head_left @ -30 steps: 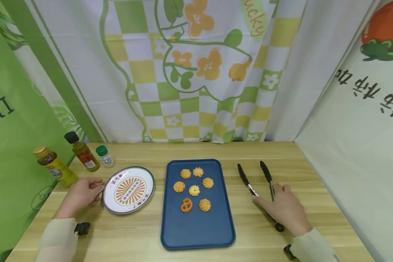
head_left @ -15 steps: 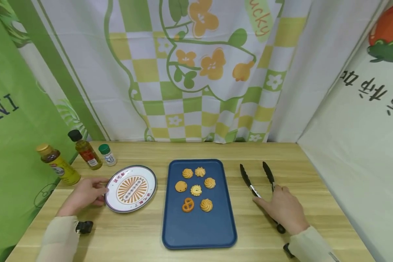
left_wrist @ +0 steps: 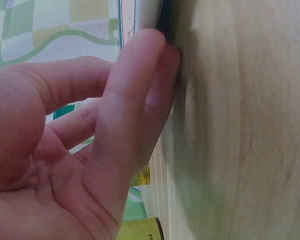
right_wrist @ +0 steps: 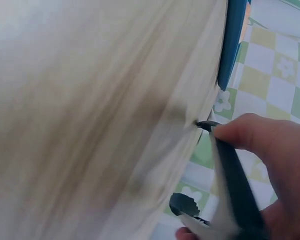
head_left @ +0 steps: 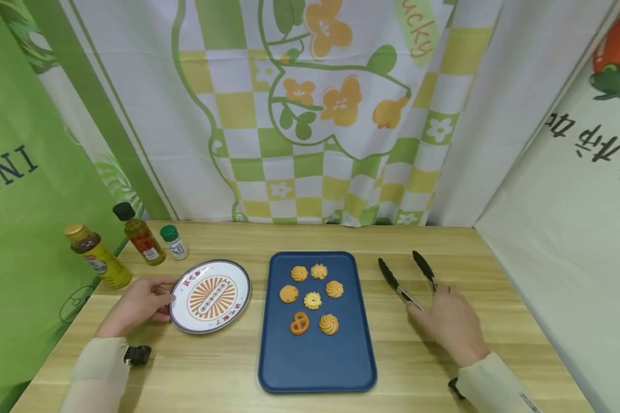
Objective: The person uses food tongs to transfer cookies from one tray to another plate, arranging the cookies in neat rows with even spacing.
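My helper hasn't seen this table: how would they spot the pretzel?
On the wooden table, find the blue tray between the plate and tongs. In its nearest row of cookies, the pretzel is on the left; it alone is a looped twist.

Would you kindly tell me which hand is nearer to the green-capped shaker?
Left: the left hand is in front of the shaker; the right hand is far to its right.

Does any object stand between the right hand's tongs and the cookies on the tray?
Nothing visible does: between the tongs and the cookies lie only a strip of table and the tray's raised rim.
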Demonstrator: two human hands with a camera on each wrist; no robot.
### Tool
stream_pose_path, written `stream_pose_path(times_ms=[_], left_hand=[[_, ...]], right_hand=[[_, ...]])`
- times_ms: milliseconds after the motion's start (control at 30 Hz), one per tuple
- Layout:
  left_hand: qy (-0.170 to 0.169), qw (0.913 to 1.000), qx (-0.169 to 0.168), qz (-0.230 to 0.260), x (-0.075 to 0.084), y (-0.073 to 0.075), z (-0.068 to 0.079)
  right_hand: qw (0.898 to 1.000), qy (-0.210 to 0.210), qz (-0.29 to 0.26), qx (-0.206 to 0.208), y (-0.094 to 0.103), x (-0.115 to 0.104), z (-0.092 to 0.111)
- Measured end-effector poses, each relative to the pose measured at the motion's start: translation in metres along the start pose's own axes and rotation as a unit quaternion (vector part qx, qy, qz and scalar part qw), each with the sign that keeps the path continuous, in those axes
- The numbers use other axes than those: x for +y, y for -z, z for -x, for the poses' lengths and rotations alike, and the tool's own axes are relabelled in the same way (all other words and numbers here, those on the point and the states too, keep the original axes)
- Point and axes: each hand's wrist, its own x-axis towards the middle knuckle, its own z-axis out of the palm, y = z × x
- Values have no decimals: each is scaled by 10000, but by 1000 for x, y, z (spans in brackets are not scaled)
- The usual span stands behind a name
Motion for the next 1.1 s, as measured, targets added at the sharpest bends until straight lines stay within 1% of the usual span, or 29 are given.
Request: stream_pose_path(times_ms=[200,300,367,467,600,667,800,933,1100], left_hand=[[25,10000,56,8,-1,-1,0],[48,9999,83,30,-1,-1,0],[44,10000,77,27,-1,-1,1],[42,10000,78,44,0,-1,2],[36,10000,80,9,1,-1,2],[36,10000,84,2,2,-1,3],[39,10000,66,47,2,-1,3],[34,10000,44,82,1,0,3],[54,9999,34,90,1,0,2]], right_hand=[[9980,279,-56,563,1,-9,-3],[9963,428,-140,732,4,-20,-5],[9955,523,-231,760,7,-29,-7],[9951,627,-453,609,11,-43,-9],[9940,734,-779,206,12,-62,-14],[9931,800,-858,41,11,-71,-16],[9902,1081,-872,-125,11,-87,-20],[9862,1442,-801,-160,11,-100,-24],[9832,1634,-716,-377,14,-114,-28]])
